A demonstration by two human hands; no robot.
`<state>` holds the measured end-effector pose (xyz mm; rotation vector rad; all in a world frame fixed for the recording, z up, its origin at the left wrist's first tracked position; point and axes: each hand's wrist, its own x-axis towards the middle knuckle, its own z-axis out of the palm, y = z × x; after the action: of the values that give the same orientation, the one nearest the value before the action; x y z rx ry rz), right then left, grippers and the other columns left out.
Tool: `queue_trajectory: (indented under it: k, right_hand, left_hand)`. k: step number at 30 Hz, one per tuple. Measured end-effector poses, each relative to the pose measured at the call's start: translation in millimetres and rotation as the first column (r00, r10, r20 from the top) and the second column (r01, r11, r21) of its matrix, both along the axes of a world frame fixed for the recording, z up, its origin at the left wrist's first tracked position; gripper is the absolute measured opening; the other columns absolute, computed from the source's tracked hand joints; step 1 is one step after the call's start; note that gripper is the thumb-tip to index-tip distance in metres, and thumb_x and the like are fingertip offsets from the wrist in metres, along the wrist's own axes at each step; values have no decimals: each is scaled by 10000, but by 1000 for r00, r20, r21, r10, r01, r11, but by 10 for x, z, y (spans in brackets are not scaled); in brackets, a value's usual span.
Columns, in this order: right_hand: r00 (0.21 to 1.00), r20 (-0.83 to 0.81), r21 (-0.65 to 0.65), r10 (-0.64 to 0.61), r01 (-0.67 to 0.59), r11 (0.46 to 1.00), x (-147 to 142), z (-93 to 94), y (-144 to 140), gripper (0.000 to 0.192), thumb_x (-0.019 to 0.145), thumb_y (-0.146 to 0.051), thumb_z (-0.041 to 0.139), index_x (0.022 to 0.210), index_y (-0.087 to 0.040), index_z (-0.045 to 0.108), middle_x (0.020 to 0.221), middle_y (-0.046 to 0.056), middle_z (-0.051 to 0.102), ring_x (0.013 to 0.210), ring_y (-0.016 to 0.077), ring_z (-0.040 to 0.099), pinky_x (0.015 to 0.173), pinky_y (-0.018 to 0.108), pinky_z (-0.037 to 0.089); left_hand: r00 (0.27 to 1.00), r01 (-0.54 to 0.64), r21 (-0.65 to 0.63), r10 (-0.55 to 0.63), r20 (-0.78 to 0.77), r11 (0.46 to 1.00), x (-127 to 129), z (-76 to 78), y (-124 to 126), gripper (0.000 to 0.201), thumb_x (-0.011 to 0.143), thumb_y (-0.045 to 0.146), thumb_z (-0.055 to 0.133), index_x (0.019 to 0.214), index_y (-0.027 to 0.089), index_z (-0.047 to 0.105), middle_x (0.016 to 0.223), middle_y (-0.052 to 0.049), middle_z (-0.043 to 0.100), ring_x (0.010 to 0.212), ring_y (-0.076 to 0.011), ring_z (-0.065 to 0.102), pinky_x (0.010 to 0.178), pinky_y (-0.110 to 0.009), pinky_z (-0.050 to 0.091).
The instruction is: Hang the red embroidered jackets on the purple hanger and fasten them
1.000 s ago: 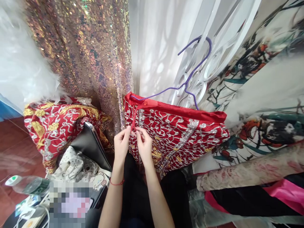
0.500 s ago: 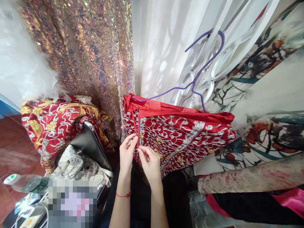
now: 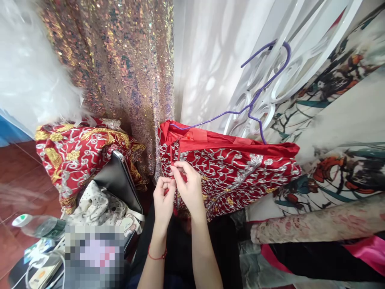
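A red garment point(image 3: 246, 172) with silver and gold embroidery hangs tilted in front of me, its plain red waistband folded along the top edge. A purple wire hanger point(image 3: 250, 106) runs into that waistband. From the garment's left part comes a narrow red ribbon point(image 3: 171, 154). My right hand point(image 3: 189, 184) pinches this ribbon between thumb and fingertips. Just below and to the left, my left hand point(image 3: 164, 198), with a thin red bracelet point(image 3: 158, 257) on its wrist, is closed with fingers curled; the ribbon seems to run into it, though its end is hidden.
A second red embroidered garment point(image 3: 78, 148) lies at left beside a black case point(image 3: 118, 176) and a dotted white cloth point(image 3: 98, 204). A plastic bottle point(image 3: 42, 225) lies near cables. Sequined fabric point(image 3: 120, 72) hangs behind; a rolled fabric point(image 3: 315, 220) lies at right.
My right hand has moved up the ribbon and now pinches above my left hand. My left hand has dropped slightly and its fingers have curled in. The view has shifted a little.
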<state>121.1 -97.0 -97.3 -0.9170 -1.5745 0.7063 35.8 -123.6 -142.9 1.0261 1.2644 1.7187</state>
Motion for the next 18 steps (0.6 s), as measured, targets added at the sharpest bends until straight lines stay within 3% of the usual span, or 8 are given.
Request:
queue_trajectory:
  k: [4,11,15,18]
  right_hand:
    - [992,115,139,-56,39,990,-72,-47,48,112,993,-263,497,937,-224,586,956,52,655,925,180,616,865,315,490]
    - [903,297,306,-309,216,927,-155,-126,32,207,1016,-177,355,999,-186,561,1076,100,664,1026,193,597,932,345,421]
    - [823,436,350,-363,217,911,-121,-137,97,188,1017,-198,421,957,-193,599,921,57,685,922,200,594,877,352,400]
    - [796,430,352,-426,287,891,-104,-117,140,175,1015,-234,477,979,-190,643,920,55,705,884,199,585,819,327,422]
  left_hand:
    - [997,1,2,-1,82,1000,3,-19,-25,306,827,441,695,752,206,513,563,67,443,484,-71,363,485,-187,305]
    - [977,-60,6,58,204,998,94,-90,-37,385,818,533,699,821,190,523,550,79,466,450,-48,347,445,-151,303]
    - [968,-30,20,24,248,999,75,-66,-34,455,786,592,722,792,194,501,494,112,348,413,-32,250,410,-137,223]
    - [968,-15,55,1,249,998,68,-38,-42,459,781,573,746,776,189,496,495,117,324,421,-25,248,424,-129,216]
